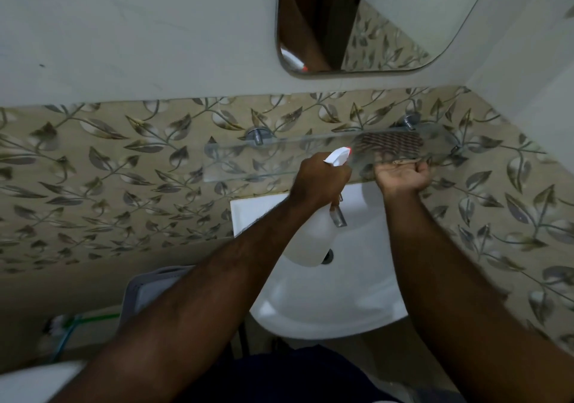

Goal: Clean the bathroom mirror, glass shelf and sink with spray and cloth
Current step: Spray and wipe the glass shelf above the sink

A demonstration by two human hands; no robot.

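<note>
My left hand (320, 182) grips the neck of a white spray bottle (310, 241); its red-tipped nozzle points at the glass shelf (248, 160) on the leaf-patterned wall. My right hand (403, 177) is palm up at the shelf's front edge, right of the bottle, its fingers curled over the glass onto a brown patterned cloth (388, 146) that shows through the shelf. Above hangs the mirror (403, 24), showing a reflected arm and bottle. Below my arms is the white sink (326, 303), with its metal tap (339, 215) partly hidden behind the bottle.
Two metal brackets (257, 134) fix the shelf to the wall. A grey basket (149, 291) stands left of the sink, with a green and blue hose (71, 325) beyond it. A white rounded object (31, 381) fills the bottom left corner. A side wall closes in on the right.
</note>
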